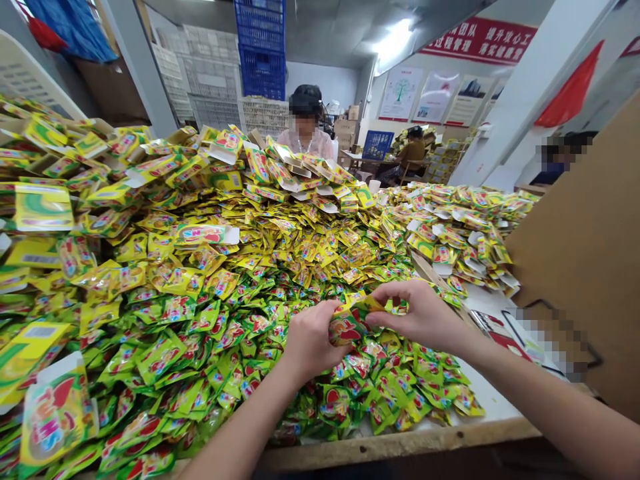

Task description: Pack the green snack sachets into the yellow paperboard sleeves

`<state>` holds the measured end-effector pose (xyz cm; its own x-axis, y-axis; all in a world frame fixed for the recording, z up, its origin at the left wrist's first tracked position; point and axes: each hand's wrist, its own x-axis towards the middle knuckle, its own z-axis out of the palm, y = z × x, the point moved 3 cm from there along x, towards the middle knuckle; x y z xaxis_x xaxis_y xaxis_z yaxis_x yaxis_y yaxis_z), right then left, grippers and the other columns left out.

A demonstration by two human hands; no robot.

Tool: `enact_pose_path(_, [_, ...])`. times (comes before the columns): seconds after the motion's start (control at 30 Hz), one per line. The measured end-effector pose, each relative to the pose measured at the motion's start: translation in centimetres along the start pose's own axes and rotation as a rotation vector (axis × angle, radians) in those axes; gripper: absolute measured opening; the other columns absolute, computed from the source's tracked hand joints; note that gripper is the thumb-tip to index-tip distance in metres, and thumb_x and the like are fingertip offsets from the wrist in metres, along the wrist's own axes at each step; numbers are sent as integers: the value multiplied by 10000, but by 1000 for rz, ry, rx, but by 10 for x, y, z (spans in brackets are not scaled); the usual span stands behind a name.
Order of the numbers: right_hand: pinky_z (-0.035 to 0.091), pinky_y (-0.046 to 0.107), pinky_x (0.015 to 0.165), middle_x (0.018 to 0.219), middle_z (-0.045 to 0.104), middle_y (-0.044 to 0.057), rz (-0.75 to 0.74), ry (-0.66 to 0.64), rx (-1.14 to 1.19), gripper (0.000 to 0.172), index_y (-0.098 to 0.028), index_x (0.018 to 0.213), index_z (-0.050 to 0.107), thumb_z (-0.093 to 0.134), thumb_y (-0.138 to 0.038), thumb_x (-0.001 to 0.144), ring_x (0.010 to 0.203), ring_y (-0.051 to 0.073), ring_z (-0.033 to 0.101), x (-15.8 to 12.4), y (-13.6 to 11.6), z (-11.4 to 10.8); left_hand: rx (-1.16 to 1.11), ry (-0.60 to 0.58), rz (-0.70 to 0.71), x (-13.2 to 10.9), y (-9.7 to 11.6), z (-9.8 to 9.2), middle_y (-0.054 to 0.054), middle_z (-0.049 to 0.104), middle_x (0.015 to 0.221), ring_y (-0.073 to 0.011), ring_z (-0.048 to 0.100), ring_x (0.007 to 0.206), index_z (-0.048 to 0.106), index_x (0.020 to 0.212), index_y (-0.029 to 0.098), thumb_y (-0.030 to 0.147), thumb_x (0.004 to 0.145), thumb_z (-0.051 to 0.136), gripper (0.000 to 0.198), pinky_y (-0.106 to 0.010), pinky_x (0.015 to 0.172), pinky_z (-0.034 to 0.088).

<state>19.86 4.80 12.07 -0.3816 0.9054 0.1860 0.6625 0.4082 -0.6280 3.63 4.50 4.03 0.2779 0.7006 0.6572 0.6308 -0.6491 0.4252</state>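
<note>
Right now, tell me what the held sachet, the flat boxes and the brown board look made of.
Sachet: glossy plastic film, probably; it crinkles and glints. Flat boxes: printed card, seemingly; stiff flaps, white insides. Brown board: matte cardboard, likely.

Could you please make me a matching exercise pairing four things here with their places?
Things:
1. bunch of small green-and-yellow foil sachets
2. stacked blue plastic crates
3. large brown cardboard panel
4. red banner with white lettering
Places:
A. high on the right-hand wall
B. pinched between left hand and right hand
C. at the right side of the table
D. top centre, far back
Pairs: 1-B, 2-D, 3-C, 4-A.
</note>
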Motion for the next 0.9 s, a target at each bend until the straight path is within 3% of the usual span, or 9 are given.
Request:
enact_pose_path(0.13, [403,243,562,704,517,-15,27,42,63,213,-188,719,578,742,-268,610,626,115,491,7,12,0,-19,-2,59,0,-4,1,-43,699,793,-215,678,697,556,955,190,301,609,621,369,-299,609,531])
enact_pose_path(0.23, [360,216,480,676,485,-46,133,-90,225,410,-188,922,539,738,-256,570,544,95,458,12,25,13,17,-21,84,1,-3,2,-41,690,761,-219,673,676,561,920,189,304,629,613,317,-303,586,518])
enact_pose_path(0.33, [274,207,444,527,412,-82,154,-233,144,253,-162,810,586,667,-188,571,480,78,364,14,28,30,55,-101,126,1,0,4,-45,688,774,-229,667,671,565,919,184,290,627,615,314,-317,580,511])
enact_pose_path(0.4, [269,208,464,508,419,-75,139,-204,59,99,-158,651,571,620,-152,565,496,73,350,16,27,37,63,-153,120,1,0,5,-49,689,798,-236,666,683,564,940,180,291,620,617,343,-325,587,513])
enact_pose_path(0.5, [280,203,486,527,438,-69,145,-133,37,88,-160,576,518,605,-162,565,523,72,363,18,27,40,88,-215,78,1,-2,7,-61,687,828,-247,666,714,562,968,178,309,630,610,366,-339,611,519])
enact_pose_path(0.67, [251,188,433,503,387,-83,202,-472,224,140,-165,563,491,609,-234,594,470,54,317,17,31,35,48,-276,24,3,-2,4,-61,686,871,-240,664,759,556,997,188,319,600,620,423,-324,656,524])
enact_pose_path(0.8, [260,187,419,474,415,-80,248,-308,196,123,-170,544,483,605,-173,528,449,61,354,16,33,42,31,-316,20,3,0,3,-50,686,819,-239,663,730,565,950,196,304,601,618,369,-314,623,510])
enact_pose_path(0.9, [211,189,424,439,344,-87,244,-155,135,223,-186,481,392,609,-145,505,464,63,337,16,36,59,89,-345,14,2,0,4,-62,688,830,-255,662,740,564,952,187,271,604,603,360,-331,623,505])
